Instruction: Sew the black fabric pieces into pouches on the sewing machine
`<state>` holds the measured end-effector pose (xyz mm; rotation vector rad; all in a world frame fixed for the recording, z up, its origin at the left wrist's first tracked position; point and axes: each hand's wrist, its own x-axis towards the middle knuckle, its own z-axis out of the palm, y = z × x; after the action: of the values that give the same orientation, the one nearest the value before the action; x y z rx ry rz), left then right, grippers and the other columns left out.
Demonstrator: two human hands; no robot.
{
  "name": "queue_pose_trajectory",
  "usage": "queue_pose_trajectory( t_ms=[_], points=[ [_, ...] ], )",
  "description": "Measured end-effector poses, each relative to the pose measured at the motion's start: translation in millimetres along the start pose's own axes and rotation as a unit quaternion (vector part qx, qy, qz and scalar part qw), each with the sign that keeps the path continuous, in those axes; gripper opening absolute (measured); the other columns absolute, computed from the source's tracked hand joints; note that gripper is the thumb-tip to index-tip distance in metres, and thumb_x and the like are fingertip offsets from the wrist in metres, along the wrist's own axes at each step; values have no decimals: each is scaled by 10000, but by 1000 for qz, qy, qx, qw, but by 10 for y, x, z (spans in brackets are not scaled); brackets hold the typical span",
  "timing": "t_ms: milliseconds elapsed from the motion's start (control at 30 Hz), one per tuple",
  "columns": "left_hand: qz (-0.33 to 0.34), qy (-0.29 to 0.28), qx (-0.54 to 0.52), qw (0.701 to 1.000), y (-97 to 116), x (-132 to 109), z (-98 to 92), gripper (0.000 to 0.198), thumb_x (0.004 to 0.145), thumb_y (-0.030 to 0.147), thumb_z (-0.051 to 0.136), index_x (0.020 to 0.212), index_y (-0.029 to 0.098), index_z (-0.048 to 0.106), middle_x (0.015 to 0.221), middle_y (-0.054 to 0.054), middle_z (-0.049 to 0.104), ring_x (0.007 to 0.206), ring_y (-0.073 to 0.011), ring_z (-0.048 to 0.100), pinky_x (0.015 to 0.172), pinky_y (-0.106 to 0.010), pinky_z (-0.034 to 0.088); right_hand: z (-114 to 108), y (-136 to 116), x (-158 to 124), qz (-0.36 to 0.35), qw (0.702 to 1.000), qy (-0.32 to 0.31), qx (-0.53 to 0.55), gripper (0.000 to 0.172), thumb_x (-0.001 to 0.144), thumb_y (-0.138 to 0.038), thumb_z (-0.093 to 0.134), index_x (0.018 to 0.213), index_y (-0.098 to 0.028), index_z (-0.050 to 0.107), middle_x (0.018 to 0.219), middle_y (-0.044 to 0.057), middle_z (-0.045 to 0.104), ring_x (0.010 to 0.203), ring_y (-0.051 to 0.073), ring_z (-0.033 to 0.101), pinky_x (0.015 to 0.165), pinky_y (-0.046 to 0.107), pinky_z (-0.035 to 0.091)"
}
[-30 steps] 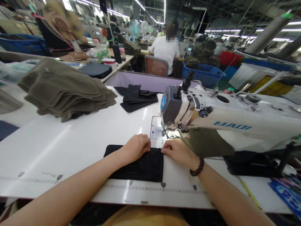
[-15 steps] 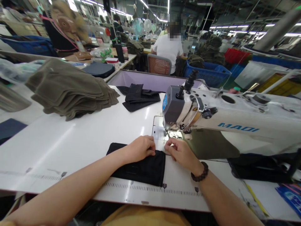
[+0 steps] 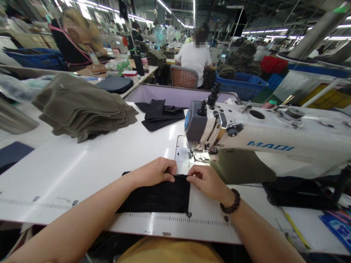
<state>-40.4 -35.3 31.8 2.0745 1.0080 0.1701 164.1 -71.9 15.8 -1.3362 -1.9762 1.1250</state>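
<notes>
Black cloth piece (image 3: 167, 199), flat and roughly rectangular with a straight right side, lies in your head view on the white counter (image 3: 68, 171), near the sewing machine (image 3: 246, 124); your left hand (image 3: 160, 171) and right hand (image 3: 208, 180) pinch its far edge.

Cool strip lights (image 3: 164, 6) run across the upper middle and upper right of the frame, beneath a dim ceiling. A small bright glow falls on the needle plate (image 3: 201, 156) right of centre. Pale glare streaks the white tabletop (image 3: 109, 160) at left, while the black cloth (image 3: 164, 199) swallows most detail. The background looks soft, wide-angle stretch tilts the upper-right pillar (image 3: 315, 34), and pixelation masks a person's head (image 3: 201, 34).
</notes>
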Motion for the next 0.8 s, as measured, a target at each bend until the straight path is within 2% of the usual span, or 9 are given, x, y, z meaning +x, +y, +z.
queue_pose_trajectory(
  t_ms=[100, 233, 333, 433, 633, 800],
  points=[
    [2, -15, -15, 1000, -6, -30, -78, 75, 683, 182, 604, 725, 165, 544, 596, 61, 477, 562, -101, 447, 506, -186, 326, 13, 10, 16, 22, 999, -15, 43, 88, 728, -171, 570, 642, -165, 551, 479, -62, 457, 432, 73, 400, 436, 197, 290],
    [23, -21, -29, 999, 42, 20, -53, 156, 691, 211, 607, 842, 173, 599, 732, 29, 570, 682, -126, 516, 617, -205, 373, 32, 19, 37, 52, 993, -32, 101, 94, 728, -239, 542, 665, -170, 529, 459, -63, 451, 389, 71, 402, 388, 186, 293],
    [41, -22, -41, 998, 110, 93, 14, 105, 719, 238, 582, 781, 162, 619, 742, 16, 586, 724, -134, 527, 665, -210, 374, 49, 11, 36, 68, 987, -42, 136, 134, 715, -297, 534, 672, -173, 511, 464, -62, 442, 378, 73, 405, 373, 187, 299],
    [44, -39, -58, 997, 112, 128, 20, 142, 751, 264, 543, 709, 149, 615, 652, 26, 555, 650, -116, 509, 610, -193, 369, 67, -1, 29, 77, 983, -44, 158, 155, 694, -323, 536, 662, -177, 497, 474, -58, 446, 371, 71, 401, 367, 188, 293],
    [-13, -75, -62, 995, -136, -12, -219, 158, 732, 294, 562, 738, 151, 631, 627, 35, 562, 587, -100, 475, 550, -176, 356, 47, 48, 31, 101, 980, -22, 168, 145, 699, -319, 516, 665, -180, 491, 410, -72, 435, 350, 68, 370, 377, 185, 289],
    [-55, -71, -59, 994, -295, -234, -421, 123, 703, 280, 577, 685, 166, 621, 575, 51, 522, 547, -93, 435, 512, -171, 337, 42, 86, 29, 113, 980, -20, 165, 169, 724, -341, 501, 671, -181, 494, 395, -64, 456, 344, 80, 391, 385, 193, 312]
  ],
)
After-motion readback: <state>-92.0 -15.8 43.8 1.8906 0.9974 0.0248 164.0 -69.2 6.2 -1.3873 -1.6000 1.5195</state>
